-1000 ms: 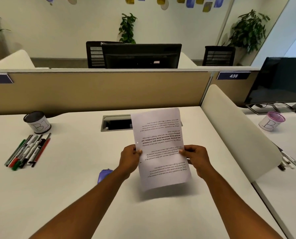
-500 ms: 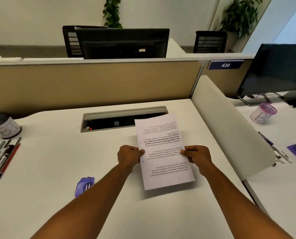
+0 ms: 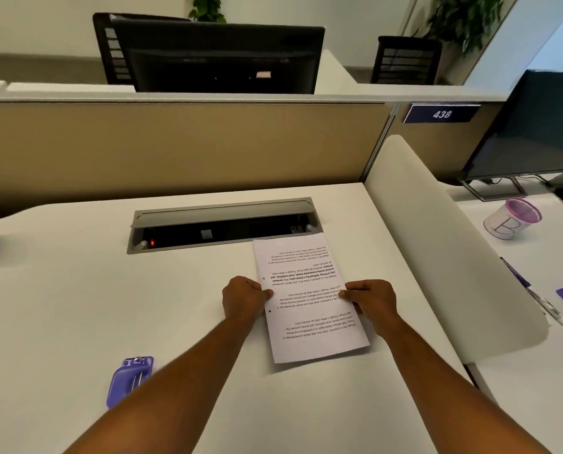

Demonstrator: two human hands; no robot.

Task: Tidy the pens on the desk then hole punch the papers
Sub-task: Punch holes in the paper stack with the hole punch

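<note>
Lower than before, the paper (image 3: pixel 309 296) is now lying on the desk (image 3: pixel 77 306) before the cable tray (image 3: pixel 224 224); I am pinching its edges with left hand (image 3: pixel 245 298) and right hand (image 3: pixel 370 301). Purple hole punch (image 3: pixel 129 380) is sitting near-left.

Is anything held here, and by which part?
The printed paper: left hand pinches its punched left edge, right hand its right edge, both about mid-length.
</note>
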